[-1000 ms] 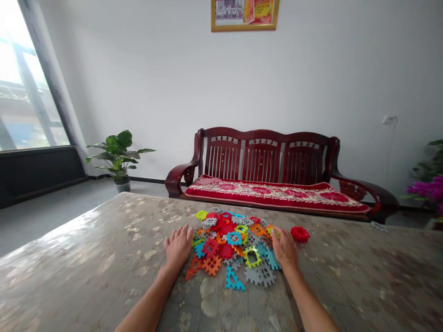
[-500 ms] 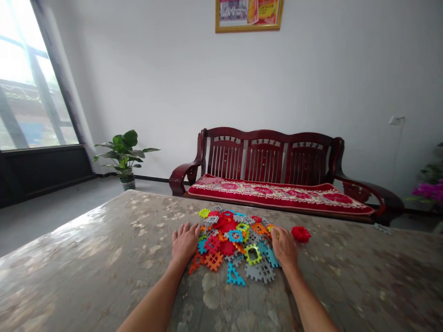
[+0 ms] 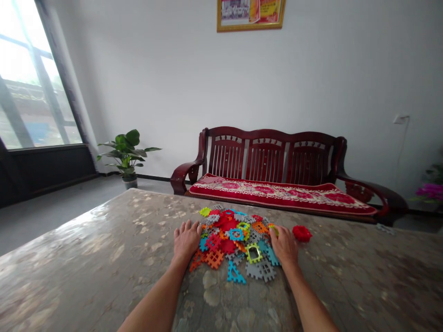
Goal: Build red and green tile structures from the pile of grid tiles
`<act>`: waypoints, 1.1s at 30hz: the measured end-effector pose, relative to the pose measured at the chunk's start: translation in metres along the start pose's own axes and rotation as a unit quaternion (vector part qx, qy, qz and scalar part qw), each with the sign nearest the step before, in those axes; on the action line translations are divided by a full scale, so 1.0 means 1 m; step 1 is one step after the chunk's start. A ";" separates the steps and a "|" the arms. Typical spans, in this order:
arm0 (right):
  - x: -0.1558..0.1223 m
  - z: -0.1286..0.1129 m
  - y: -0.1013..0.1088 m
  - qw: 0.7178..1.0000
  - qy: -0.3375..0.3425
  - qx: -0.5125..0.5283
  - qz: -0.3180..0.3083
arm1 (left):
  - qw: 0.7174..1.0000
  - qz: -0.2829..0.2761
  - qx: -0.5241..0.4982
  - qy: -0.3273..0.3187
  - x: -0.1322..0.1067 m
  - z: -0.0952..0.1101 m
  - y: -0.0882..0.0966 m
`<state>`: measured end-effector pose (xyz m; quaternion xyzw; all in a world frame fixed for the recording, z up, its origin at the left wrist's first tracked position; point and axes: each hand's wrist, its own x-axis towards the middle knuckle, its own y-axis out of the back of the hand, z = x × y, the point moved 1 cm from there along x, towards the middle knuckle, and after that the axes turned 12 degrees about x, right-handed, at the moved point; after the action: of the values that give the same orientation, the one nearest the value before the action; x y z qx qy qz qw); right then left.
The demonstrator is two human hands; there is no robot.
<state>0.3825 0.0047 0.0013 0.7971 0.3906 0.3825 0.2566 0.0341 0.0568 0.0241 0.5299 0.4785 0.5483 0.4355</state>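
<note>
A pile of flat plastic interlocking pieces (image 3: pixel 235 235) in red, orange, blue, grey and green lies on the patterned table (image 3: pixel 104 258). My left hand (image 3: pixel 186 240) rests flat on the table at the pile's left edge, fingers stretched out and touching the pieces. My right hand (image 3: pixel 284 244) lies at the pile's right edge, fingers forward over the pieces, holding nothing that I can see. A single red piece (image 3: pixel 302 233) sits apart just right of my right hand. A blue triangular piece (image 3: pixel 235 274) lies at the near edge of the pile.
Behind the table stands a dark wooden bench (image 3: pixel 277 161) with a red cushion. A potted plant (image 3: pixel 127 152) stands on the floor at the left by a large window (image 3: pixel 31 83). Pink flowers (image 3: pixel 431 190) show at the right edge. A framed picture (image 3: pixel 251 14) hangs on the wall.
Both hands have drawn slightly closer together around the pile, and the pieces are bunched a little tighter. The camera has shifted slightly left.
</note>
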 end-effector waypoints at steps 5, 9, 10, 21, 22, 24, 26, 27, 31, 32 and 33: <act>-0.001 -0.002 0.001 1.000 0.002 -0.008 0.001 | 1.000 -0.006 0.005 -0.002 -0.001 0.001 0.002; -0.001 -0.003 0.002 1.000 0.002 -0.012 0.000 | 1.000 -0.012 0.016 -0.006 -0.002 0.001 0.001; -0.001 -0.002 0.002 1.000 0.001 -0.013 -0.002 | 1.000 -0.012 0.017 -0.008 -0.002 0.000 0.000; 0.002 0.008 -0.007 1.000 0.017 -0.022 -0.002 | 1.000 -0.011 0.000 0.001 -0.001 0.001 -0.003; 0.003 0.009 -0.008 1.000 0.019 -0.023 -0.002 | 1.000 -0.014 0.000 0.000 -0.002 0.001 -0.002; 0.004 0.011 -0.009 0.999 0.022 -0.025 -0.002 | 1.000 -0.017 0.001 -0.004 -0.002 0.001 -0.001; 0.005 0.013 -0.011 0.999 0.023 -0.024 0.000 | 1.000 -0.014 0.000 -0.005 -0.002 0.001 0.000; 0.006 0.014 -0.012 1.000 0.022 -0.021 -0.001 | 1.000 -0.013 -0.001 -0.005 -0.001 0.001 -0.001; 0.007 0.018 -0.013 1.000 0.022 -0.010 -0.005 | 1.000 -0.022 -0.009 -0.016 0.005 0.000 -0.004; 0.007 0.019 -0.013 1.000 0.024 -0.004 -0.003 | 0.999 -0.026 -0.013 -0.019 0.007 0.000 -0.005; 0.007 0.020 -0.013 1.000 0.027 0.002 -0.001 | 0.999 -0.028 -0.016 -0.022 0.010 0.000 -0.006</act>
<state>0.3961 0.0151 -0.0163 0.7868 0.3988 0.4025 0.2447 0.0329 0.0676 0.0201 0.5207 0.4747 0.5320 0.4697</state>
